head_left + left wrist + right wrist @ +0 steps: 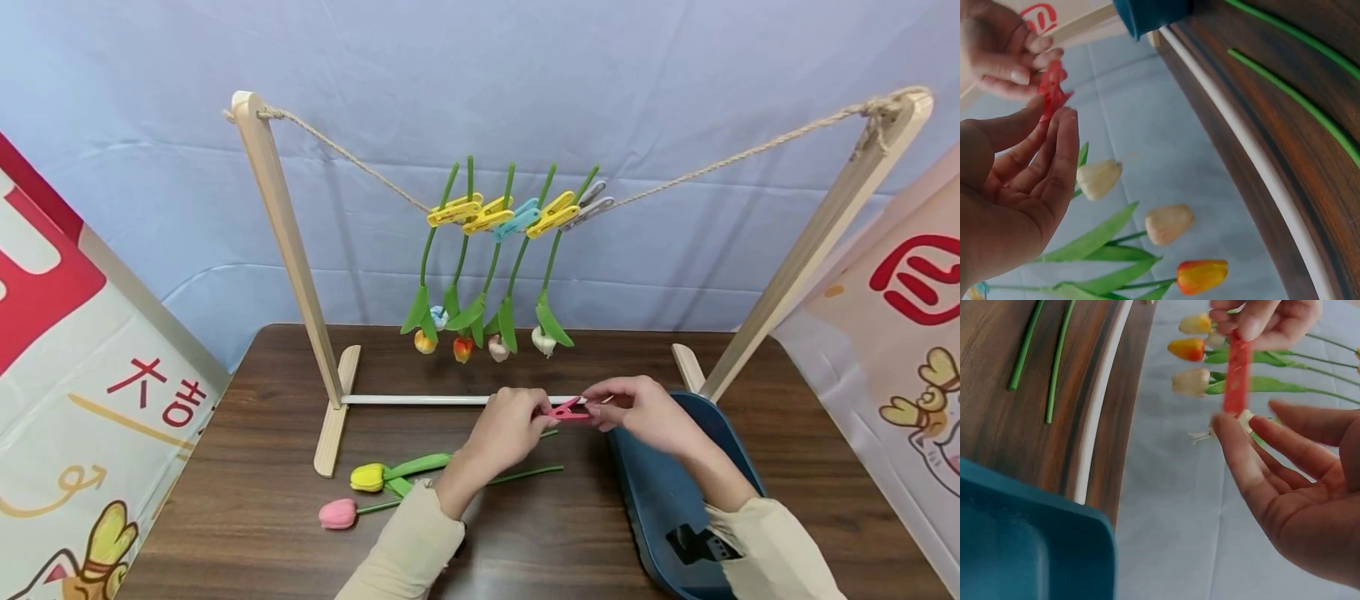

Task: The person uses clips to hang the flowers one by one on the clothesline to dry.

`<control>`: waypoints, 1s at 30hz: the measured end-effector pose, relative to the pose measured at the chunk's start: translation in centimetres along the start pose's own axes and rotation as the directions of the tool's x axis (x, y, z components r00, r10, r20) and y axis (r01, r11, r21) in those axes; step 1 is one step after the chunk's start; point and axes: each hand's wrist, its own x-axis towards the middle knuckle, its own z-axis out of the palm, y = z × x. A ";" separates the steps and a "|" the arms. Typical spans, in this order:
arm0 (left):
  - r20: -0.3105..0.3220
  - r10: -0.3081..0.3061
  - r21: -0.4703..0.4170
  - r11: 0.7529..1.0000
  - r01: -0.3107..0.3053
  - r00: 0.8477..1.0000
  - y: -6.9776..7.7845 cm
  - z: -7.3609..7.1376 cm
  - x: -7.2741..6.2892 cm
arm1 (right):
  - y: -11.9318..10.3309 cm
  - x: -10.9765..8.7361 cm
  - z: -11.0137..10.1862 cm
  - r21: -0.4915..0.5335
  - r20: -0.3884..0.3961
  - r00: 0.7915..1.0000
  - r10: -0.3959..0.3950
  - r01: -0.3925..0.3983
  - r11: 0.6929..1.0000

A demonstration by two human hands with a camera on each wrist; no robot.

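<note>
Above the white crossbar (pixel 420 400), my left hand (pixel 510 429) pinches one end of a red clothespin (pixel 568 413) between thumb and fingers. My right hand (pixel 645 412) is at the other end. In the right wrist view its fingertip touches the clothespin (pixel 1237 375), while the thumb stands apart from it. A yellow tulip (pixel 367 477) and a pink tulip (pixel 338 514) lie on the table beside and below my left forearm, which covers part of their stems. Several tulips hang heads down from a rope (pixel 360 161), held by yellow, blue and grey clothespins (pixel 555 214).
Wooden posts (pixel 288 233) of a stand hold the rope at both ends. A dark blue bin (pixel 637 508) stands under my right forearm, with a black object (pixel 697 546) showing by the sleeve. Printed banners (pixel 142 400) flank the brown table (pixel 247 500).
</note>
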 end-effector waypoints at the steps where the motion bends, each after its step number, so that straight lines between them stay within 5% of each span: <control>1: -0.008 -0.006 -0.017 1.000 0.006 1.000 -0.1 -0.2 0.0 | 0.2 0.0 0.0 -0.002 -0.011 1.000 -0.014 0.014 1.000; 7: -0.058 0.021 -0.080 0.996 -0.026 0.998 -0.4 -1.5 -0.3 | 1.0 0.1 0.2 -0.016 -0.025 0.995 -0.098 0.098 0.995; 14: -0.059 0.033 -0.134 0.990 -0.040 0.998 -0.7 -2.3 -0.7 | 1.2 0.2 0.3 0.021 -0.036 0.994 -0.107 0.108 0.994; 24: -0.058 0.033 -0.156 0.987 -0.042 0.998 -1.0 -2.3 -1.0 | 1.1 0.0 0.7 0.047 -0.085 0.986 -0.145 0.149 0.988; 30: -0.028 -0.001 -0.147 0.989 -0.003 1.000 -1.6 -2.0 -1.6 | 1.3 -0.3 0.9 0.014 -0.165 0.961 -0.222 0.227 0.974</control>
